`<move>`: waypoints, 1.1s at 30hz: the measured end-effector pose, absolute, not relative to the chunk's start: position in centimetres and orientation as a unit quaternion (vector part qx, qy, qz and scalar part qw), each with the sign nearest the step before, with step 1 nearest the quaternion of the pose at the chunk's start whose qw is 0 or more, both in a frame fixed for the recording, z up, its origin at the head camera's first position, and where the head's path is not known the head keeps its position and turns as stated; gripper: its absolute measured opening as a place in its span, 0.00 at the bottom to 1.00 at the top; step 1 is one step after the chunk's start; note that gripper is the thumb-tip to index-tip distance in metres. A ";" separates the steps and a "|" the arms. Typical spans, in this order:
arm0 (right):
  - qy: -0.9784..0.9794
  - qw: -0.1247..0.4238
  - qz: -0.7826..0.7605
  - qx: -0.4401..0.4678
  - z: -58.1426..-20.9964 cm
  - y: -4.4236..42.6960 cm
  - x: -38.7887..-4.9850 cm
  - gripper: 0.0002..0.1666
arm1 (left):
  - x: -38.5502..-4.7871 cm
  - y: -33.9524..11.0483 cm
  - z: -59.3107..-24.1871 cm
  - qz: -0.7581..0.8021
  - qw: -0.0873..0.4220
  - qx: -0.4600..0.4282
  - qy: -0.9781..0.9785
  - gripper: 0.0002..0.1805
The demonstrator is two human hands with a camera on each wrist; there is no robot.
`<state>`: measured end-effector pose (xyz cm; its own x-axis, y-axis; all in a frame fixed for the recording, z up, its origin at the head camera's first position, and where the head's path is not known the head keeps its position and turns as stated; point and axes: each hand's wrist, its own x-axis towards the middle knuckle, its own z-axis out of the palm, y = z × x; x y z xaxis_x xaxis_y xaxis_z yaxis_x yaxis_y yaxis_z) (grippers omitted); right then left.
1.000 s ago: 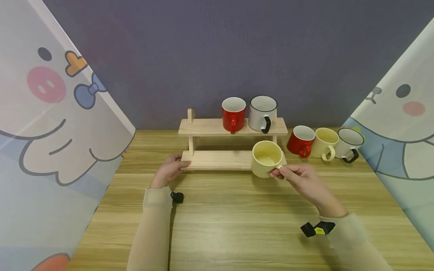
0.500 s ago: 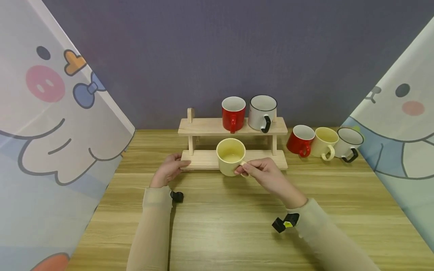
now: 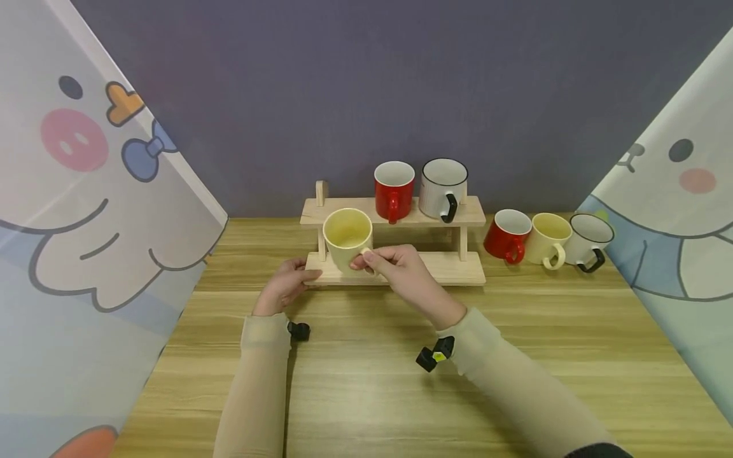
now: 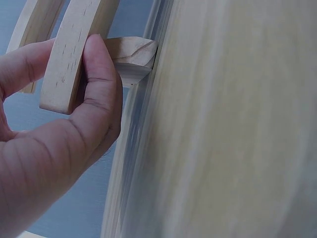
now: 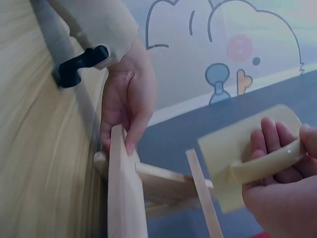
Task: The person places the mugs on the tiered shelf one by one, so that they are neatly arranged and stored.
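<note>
A yellow mug [image 3: 345,245] hangs in front of the left part of a two-tier wooden rack [image 3: 446,267]. My right hand [image 3: 397,270] grips it by the handle [image 5: 267,166], fingers curled through the loop in the right wrist view. The mug is upright and above the lower board. At the rack's left end my left hand [image 3: 286,286] pinches the lower board [image 4: 64,64], thumb on top and fingers beneath. On the upper board stand a red mug [image 3: 394,191] and a white mug with a black rim [image 3: 443,189].
Right of the rack, another red mug [image 3: 506,236], another yellow mug [image 3: 548,240] and a second black-rimmed white mug [image 3: 588,242] stand in a row on the wooden table [image 3: 366,381]. A dark wall [image 3: 355,95] rises behind the rack.
My right hand has carried the yellow mug leftward along the rack, from its right end to its left part, and raised it. The left hand keeps its place on the lower board.
</note>
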<state>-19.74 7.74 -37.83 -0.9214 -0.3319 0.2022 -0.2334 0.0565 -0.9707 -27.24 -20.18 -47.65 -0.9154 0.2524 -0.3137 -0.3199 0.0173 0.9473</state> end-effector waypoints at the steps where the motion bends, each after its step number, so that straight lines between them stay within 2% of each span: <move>1: 0.723 0.031 -0.663 -0.192 -37.8 7.3 -20.1 0.14 | -27.2 -20.2 -47.6 0.701 0.205 -0.025 0.682 0.32; 14: 0.685 -0.027 -0.717 -0.127 -36.2 2.7 -23.9 0.13 | -27.4 -20.4 -47.8 0.684 0.200 -0.031 0.701 0.34; 33: 0.708 -0.090 -0.698 -0.055 -35.8 1.2 -27.7 0.13 | -27.3 -20.4 -47.5 0.681 0.209 -0.032 0.701 0.38</move>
<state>-27.70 1.21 -35.84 -0.9776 0.0472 0.2050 -0.2043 0.0202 -0.9787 -27.31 -20.42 -47.50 -0.9108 0.2394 -0.3364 -0.3290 0.0714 0.9416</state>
